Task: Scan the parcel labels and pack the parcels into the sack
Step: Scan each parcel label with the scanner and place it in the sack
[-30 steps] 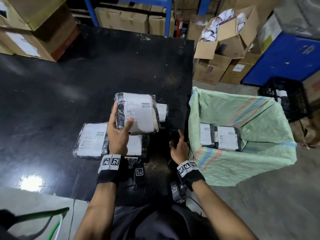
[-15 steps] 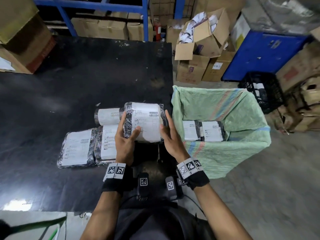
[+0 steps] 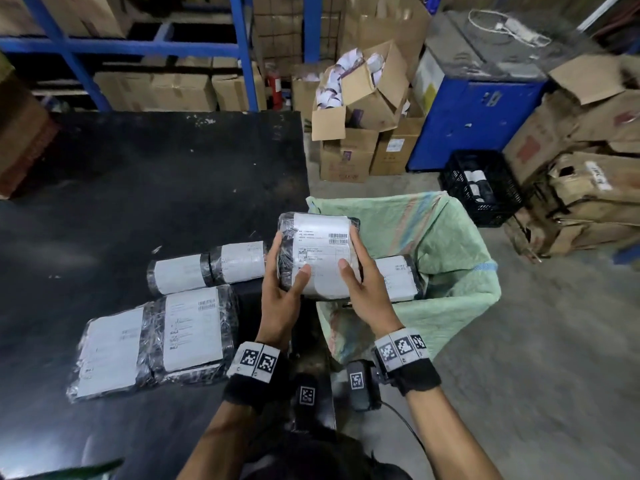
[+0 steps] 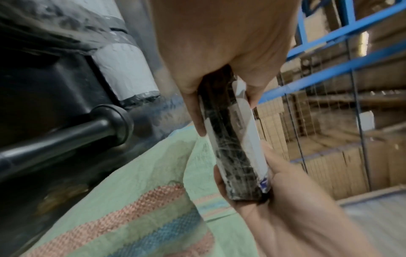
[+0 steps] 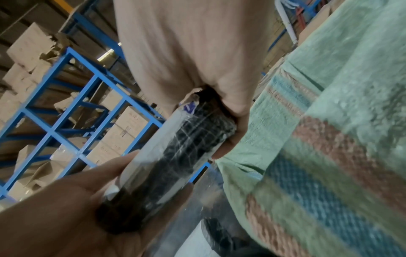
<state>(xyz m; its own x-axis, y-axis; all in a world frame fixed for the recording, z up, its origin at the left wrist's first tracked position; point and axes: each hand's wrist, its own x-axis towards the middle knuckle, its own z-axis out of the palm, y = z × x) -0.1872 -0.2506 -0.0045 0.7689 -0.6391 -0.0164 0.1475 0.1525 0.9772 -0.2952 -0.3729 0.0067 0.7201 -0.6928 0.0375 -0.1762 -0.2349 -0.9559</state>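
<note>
Head view: left hand (image 3: pixel 278 299) and right hand (image 3: pixel 367 292) grip one black-wrapped parcel (image 3: pixel 318 254) between them, label side up, held above the near rim of the green woven sack (image 3: pixel 450 271). Thumbs lie on the white label (image 3: pixel 320 258); barcode visible, print too small to read. Another parcel in the sack (image 3: pixel 398 277) lies just right of the held one. Four parcels on the black bench (image 3: pixel 138 202) to the left.

Wrist views only: parcel's thin edge (image 4: pixel 232 147), fingers (image 4: pixel 195 120) curled under its back face, thumb on the label face; sack's red and blue stripes (image 5: pixel 329 173); blue shelving (image 5: pixel 66 107) with cartons.
</note>
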